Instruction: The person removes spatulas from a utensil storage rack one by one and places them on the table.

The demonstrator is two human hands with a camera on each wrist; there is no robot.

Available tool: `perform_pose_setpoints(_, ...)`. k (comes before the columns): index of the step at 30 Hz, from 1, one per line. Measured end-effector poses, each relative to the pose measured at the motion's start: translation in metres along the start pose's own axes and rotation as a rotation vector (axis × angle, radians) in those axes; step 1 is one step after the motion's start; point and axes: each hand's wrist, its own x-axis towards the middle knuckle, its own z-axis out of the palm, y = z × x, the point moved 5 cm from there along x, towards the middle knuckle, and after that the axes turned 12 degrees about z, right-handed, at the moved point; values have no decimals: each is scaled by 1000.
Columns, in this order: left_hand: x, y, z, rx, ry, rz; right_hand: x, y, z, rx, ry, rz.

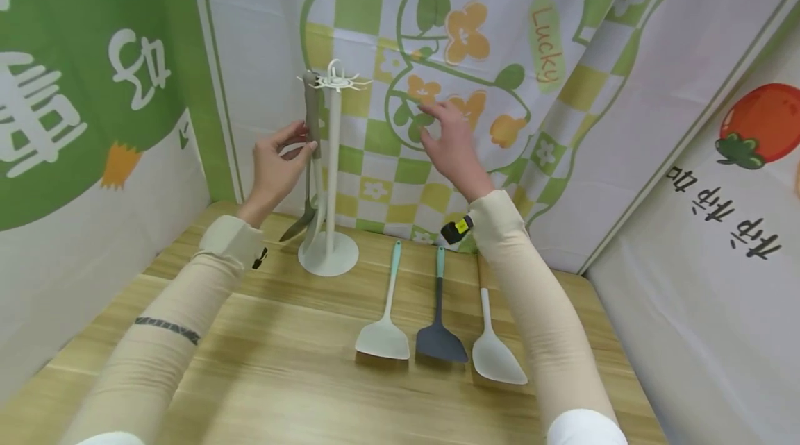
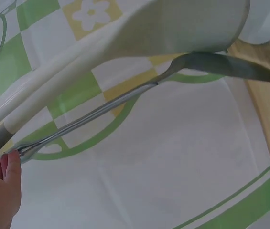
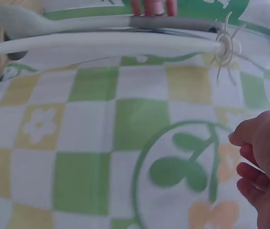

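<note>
A white utensil stand (image 1: 334, 167) with a ring of hooks holds two hanging utensils. One is a spatula with a grey handle (image 1: 312, 108) and a pale head; the other is a dark-bladed spatula (image 1: 300, 224) with a thin metal stem (image 2: 101, 109). My left hand (image 1: 275, 164) pinches at the handles below the hooks, thumb in front. Its fingertips (image 2: 14, 160) lie right at the metal spatula's handle in the left wrist view. To the right of the stand, my right hand (image 1: 453, 146) is raised with loosely bent fingers, holding nothing.
On the wooden table (image 1: 281, 362) lie a white spatula with a mint handle (image 1: 383, 338), a dark grey spatula (image 1: 440, 342) and a white spatula with a wooden handle (image 1: 498, 357). A patterned curtain (image 1: 359, 7) hangs close behind the stand.
</note>
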Motion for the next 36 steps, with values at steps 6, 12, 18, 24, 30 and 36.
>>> perform_pose_setpoints(6,-4,-2,2,-47,6,-29,38,-51,16,-76,-10,-146)
perform_pose_setpoints(12,-3,13,9,-88,-6,-65,53,-67,36,-160,-41,-242)
perform_pose_setpoints(18,-2,31,20,-106,-33,-68,54,-62,45,-172,-36,-282)
perform_pose_setpoints(24,-2,26,26,-127,-38,-72,55,-58,47,-131,-30,-260)
perform_pose_setpoints(30,-1,6,23,-23,-38,-85,54,-65,51,-142,2,-272)
perform_pose_setpoints(36,-1,-10,9,53,-47,-56,54,-81,59,-216,29,-212)
